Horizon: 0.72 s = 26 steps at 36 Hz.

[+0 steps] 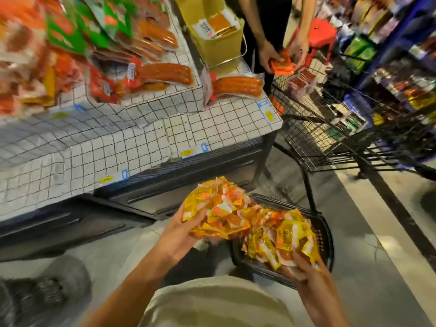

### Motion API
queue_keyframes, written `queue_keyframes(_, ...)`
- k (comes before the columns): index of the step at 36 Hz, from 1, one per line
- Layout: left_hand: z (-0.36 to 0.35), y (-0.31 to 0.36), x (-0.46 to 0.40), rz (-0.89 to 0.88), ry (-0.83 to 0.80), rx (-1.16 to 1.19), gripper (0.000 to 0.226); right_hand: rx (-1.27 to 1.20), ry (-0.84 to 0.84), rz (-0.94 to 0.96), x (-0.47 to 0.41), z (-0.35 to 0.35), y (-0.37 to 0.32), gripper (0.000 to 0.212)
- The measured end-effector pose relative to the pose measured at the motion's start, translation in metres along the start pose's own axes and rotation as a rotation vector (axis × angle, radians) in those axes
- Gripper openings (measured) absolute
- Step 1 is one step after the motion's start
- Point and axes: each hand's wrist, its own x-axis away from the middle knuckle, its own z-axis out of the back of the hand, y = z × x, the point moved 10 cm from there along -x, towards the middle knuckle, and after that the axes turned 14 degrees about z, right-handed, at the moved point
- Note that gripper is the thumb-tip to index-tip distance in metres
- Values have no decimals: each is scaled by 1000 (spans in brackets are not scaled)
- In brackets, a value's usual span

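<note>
- Shop aisle with a grey floor (368,232); a table (212,128) under checked cloth stands on the left and blurred shelves (401,55) on the right.
- Low in front, the left hand (179,232) holds a bunch of yellow packets (217,208) just above the basket (328,232), fingers curled under and clamped on the bunch.
- Inside the black basket lies a heap (271,234) of the same packets.
- At the heap's near side, the right hand (304,265) grips several of them, fingers closed on them.
- On the table lie sausage packs (165,73), beside a yellow box (212,43).
- Beyond, another person holds an orange pack (282,63) in both hands over a wire cart (330,138), with a red stool (318,31) behind.
</note>
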Motion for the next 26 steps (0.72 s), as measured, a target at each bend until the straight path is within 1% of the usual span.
queue_keyframes(4, 22, 8, 31, -87, 10, 54, 71, 40, -72, -25, 9, -33, -6, 60)
queue_keyframes(7, 44, 14, 50, -139, 50, 89, 75, 113, -105, -14, 16, -57, -12, 52)
queue_keyframes(9, 64, 17, 60, -171, 78, 122, 77, 136, -167, 4, 22, -82, -16, 45)
queue_keyframes(11, 89, 19, 70, -207, 102, 153, 75, 144, -207, 5, 25, -104, -13, 44)
queue_keyframes(15, 145, 25, 91, -299, 143, 229, 58, 118, -252, -9, 41, -144, 0, 45)
queue_keyframes(17, 172, 27, 107, -345, 164, 260, 56, 128, -287, 1, 56, -173, 9, 53)
queue_keyframes(19, 200, 29, 126, -388, 183, 293, 55, 188, -288, 28, 73, -198, 18, 69)
queue_keyframes(20, 215, 30, 136, -412, 197, 306, 55, 204, -282, 41, 78, -209, 23, 69)
queue_keyframes(22, 251, 31, 156, -447, 239, 353, 55, 164, -289, 21, 90, -238, 40, 58)
queue_keyframes(24, 283, 31, 176, -469, 274, 372, 55, 1, -252, -95, 102, -264, 64, 46)
queue_keyframes(25, 298, 32, 188, -489, 291, 363, 53, 26, -322, -106, 105, -280, 77, 45)
queue_keyframes(26, 313, 33, 200, -511, 304, 357, 50, 125, -403, -58, 114, -302, 86, 46)
